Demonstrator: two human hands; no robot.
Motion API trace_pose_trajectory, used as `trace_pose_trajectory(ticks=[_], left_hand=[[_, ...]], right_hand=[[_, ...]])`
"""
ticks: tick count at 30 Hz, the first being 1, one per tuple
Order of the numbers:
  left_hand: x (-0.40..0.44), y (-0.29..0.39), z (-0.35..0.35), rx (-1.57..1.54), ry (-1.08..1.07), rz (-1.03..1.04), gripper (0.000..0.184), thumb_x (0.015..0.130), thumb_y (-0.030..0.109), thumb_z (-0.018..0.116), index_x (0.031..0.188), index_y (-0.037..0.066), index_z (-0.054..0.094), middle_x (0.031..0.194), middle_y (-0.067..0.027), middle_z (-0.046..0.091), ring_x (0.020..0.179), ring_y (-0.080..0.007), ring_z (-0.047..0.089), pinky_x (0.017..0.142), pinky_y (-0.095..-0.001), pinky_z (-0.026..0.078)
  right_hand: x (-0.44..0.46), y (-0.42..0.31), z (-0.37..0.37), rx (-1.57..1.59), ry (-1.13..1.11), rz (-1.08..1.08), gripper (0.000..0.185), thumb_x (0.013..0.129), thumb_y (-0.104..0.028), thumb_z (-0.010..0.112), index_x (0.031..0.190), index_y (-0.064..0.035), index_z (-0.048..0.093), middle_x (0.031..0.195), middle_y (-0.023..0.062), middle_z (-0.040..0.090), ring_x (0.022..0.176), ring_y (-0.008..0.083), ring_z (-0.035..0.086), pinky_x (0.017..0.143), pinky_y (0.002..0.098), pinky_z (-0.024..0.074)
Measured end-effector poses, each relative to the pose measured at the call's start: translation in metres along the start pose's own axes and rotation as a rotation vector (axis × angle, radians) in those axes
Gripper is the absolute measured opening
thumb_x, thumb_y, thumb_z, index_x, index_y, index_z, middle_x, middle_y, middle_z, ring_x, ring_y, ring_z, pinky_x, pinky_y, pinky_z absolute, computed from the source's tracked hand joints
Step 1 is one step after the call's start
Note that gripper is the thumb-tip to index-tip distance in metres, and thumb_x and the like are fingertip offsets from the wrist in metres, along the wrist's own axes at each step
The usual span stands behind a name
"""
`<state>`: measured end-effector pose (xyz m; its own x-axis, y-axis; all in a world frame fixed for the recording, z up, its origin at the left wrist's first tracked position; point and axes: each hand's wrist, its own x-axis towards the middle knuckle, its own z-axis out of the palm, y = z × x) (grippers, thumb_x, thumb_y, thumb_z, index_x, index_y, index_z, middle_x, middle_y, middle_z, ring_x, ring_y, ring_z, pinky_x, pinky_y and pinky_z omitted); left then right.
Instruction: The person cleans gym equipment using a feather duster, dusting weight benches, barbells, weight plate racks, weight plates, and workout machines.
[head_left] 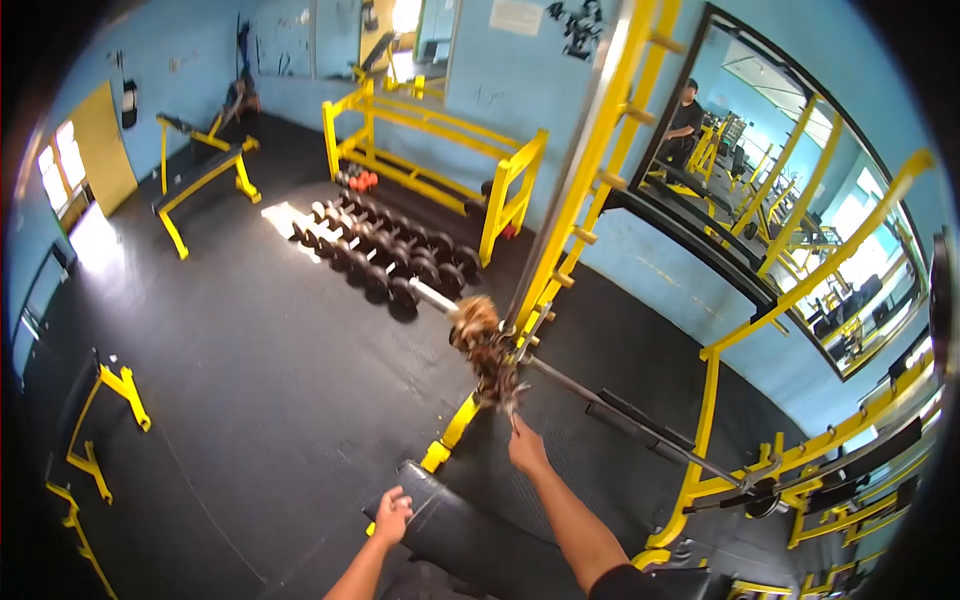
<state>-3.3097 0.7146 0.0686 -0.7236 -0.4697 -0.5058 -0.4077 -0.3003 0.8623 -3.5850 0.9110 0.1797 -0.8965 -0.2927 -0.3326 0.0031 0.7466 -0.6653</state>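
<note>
My right hand (pixel 526 448) is closed around the thin handle of a brown feather duster (pixel 488 350). The feathers lie against the near end of a barbell (pixel 620 405) where it meets the upright of a yellow rack (pixel 580 200); they cover part of the bar, and its pale sleeve (pixel 432 297) sticks out beyond them. Just over the edge of a black padded bench (pixel 470 520), my left hand (pixel 393 514) holds nothing, its fingers loosely bent and apart. Whether it touches the pad I cannot tell.
Rows of dumbbells (pixel 385 245) lie on the black floor (pixel 250 380) in front of a yellow frame (pixel 430 130). Another bench (pixel 205 160) stands at the back left, yellow equipment (pixel 125 395) at the left. A wall mirror (pixel 780 170) reflects a person and gym machines.
</note>
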Motion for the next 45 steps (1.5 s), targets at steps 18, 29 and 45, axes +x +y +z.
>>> trace_pose_trajectory(ticks=[18, 29, 45], left_hand=[[0.109, 0.036, -0.050, -0.112, -0.011, -0.096, 0.042, 0.100, 0.014, 0.052, 0.138, 0.003, 0.041, 0.113, -0.0123, 0.062, 0.087, -0.0120, 0.057, 0.087, -0.0263, 0.048], [0.125, 0.021, -0.050, -0.046, -0.112, -0.072, 0.042, 0.101, 0.018, 0.048, 0.141, 0.008, 0.039, 0.120, -0.0090, 0.062, 0.089, -0.0120, 0.059, 0.070, -0.0234, 0.046], [0.127, -0.045, -0.018, 0.624, -0.602, -0.205, 0.035, 0.098, 0.032, 0.050, 0.094, 0.002, 0.066, 0.086, -0.0113, 0.068, 0.080, -0.0228, 0.063, 0.072, -0.0351, 0.052]], right_hand=[[0.127, -0.139, 0.167, 0.798, -0.046, 0.422, 0.049, 0.099, -0.009, 0.043, 0.147, -0.0168, 0.041, 0.067, 0.0003, 0.048, 0.044, 0.0091, 0.037, 0.038, 0.0275, 0.0319], [0.055, -0.105, 0.107, 0.487, 0.153, 0.136, 0.051, 0.102, -0.008, 0.042, 0.152, -0.0151, 0.035, 0.077, -0.0012, 0.052, 0.058, 0.0070, 0.044, 0.054, 0.0228, 0.0419], [-0.281, 0.137, 0.082, 0.054, 0.075, 0.514, 0.042, 0.095, -0.023, 0.045, 0.133, -0.0076, 0.051, 0.101, 0.0265, 0.068, 0.094, 0.0453, 0.065, 0.079, 0.0513, 0.0512]])
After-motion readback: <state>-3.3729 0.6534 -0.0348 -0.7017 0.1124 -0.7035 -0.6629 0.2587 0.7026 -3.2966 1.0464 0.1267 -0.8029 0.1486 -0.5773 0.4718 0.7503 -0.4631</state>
